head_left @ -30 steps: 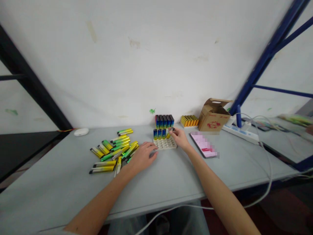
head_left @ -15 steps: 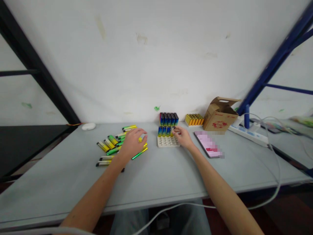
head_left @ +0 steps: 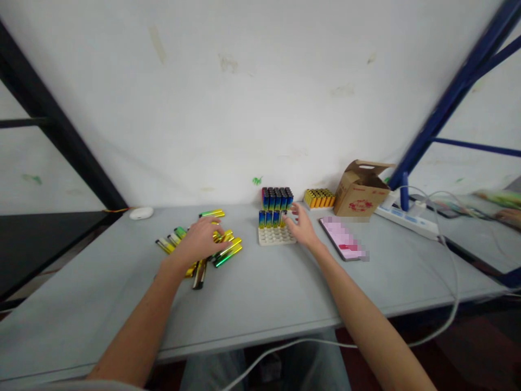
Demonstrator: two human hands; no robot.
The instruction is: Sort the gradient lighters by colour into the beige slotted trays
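Note:
A pale tray with round holes [head_left: 277, 237] stands near the middle of the table, with blue and yellow cylinders [head_left: 269, 219] upright in its rows. Behind them is a dense block of darker blue cylinders [head_left: 277, 199]. My right hand [head_left: 300, 224] is at the tray's right side, fingers apart around the end of the front row of cylinders. My left hand [head_left: 203, 239] hovers with spread fingers over a loose pile of green, yellow and black-ended cylinders [head_left: 228, 254] lying flat; nothing shows in it.
At the back right, orange cylinders [head_left: 319, 199] stand beside an open cardboard box [head_left: 360, 191]. A phone [head_left: 342, 239], a power strip [head_left: 409, 221] and a white cable [head_left: 455, 293] lie to the right. A white case [head_left: 141, 213] sits at the back left. The table edge [head_left: 252, 338] is in front.
My left hand has moved left and down over the loose pile, where cylinders lie differently. My right hand has opened its fingers beside the row. The view has shifted slightly.

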